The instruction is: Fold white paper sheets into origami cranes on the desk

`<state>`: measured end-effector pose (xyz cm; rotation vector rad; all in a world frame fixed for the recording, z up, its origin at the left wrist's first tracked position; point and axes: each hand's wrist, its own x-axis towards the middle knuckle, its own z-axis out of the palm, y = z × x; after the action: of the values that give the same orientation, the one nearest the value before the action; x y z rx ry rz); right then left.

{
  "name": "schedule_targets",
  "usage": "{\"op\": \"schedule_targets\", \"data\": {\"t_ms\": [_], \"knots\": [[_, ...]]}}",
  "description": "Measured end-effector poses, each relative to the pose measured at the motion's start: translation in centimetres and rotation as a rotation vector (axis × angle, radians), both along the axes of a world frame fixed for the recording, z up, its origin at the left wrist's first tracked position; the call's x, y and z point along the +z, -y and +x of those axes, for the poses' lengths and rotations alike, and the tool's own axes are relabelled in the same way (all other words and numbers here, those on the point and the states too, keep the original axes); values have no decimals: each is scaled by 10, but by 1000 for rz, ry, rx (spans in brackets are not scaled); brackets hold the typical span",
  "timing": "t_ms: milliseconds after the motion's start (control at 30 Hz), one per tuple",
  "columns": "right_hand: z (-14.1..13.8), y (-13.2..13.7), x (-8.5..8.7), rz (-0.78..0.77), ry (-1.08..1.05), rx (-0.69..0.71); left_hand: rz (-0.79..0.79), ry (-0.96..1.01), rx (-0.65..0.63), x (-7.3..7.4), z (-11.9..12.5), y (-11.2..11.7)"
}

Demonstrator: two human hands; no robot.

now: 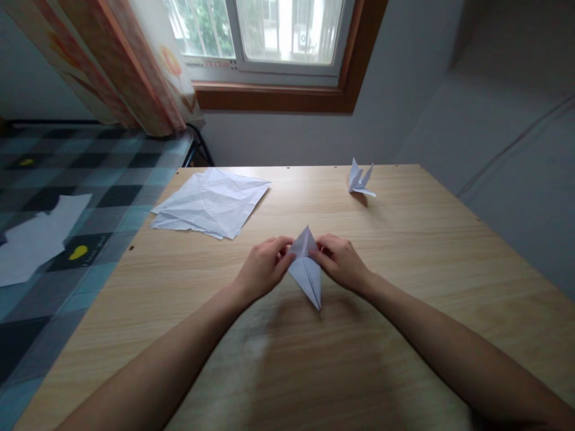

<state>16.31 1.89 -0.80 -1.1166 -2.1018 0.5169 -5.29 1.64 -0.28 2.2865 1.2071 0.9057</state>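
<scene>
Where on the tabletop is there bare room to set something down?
The tabletop is bare between its right edge and the right forearm, and between the paper stack and the standing folded figure. Crowded: the middle, where the left hand and right hand hold the folded paper, and far left, under the stack.

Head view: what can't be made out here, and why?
All in the head view:
Folded paper: underside, hidden by its upper faces.
Left hand and right hand: some fingers, hidden by the paper and the hands themselves.
Sheet stack: lower sheets, mostly covered by those above.
Loose sheets: cut off by the left edge.
</scene>
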Motion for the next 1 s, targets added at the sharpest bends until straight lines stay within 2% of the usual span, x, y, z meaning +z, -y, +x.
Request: {"op": "schedule_targets", "data": {"t_ms": [100, 233, 367, 500, 567, 667, 767, 867, 1000], "knots": [[-1, 0, 1, -92, -88, -44, -80, 72, 40, 2, 0, 0], [0, -1, 0, -167, -146, -63, -98, 87, 28, 4, 0, -1], [5, -3, -3, -93, -108, -9, -58, 29, 12, 7, 0, -3], [8, -5, -6, -64, -144, 65, -36, 31, -102, 6, -1, -3], [7, -2, -6, -43, -116, 62, 7, -43, -155, 5, -2, -2], [3, 5, -2, 50, 31, 78, 49, -191, -173, 4, -2, -1], [0, 12, 1, 124, 319, 129, 60, -268, -167, 4, -3, 0], [0, 16, 1, 115, 563, 154, 64, -304, -187, 5, -4, 1], [2, 20, 1, 51, 714, 158, 47, -306, -226, 8, -5, 2]]}}
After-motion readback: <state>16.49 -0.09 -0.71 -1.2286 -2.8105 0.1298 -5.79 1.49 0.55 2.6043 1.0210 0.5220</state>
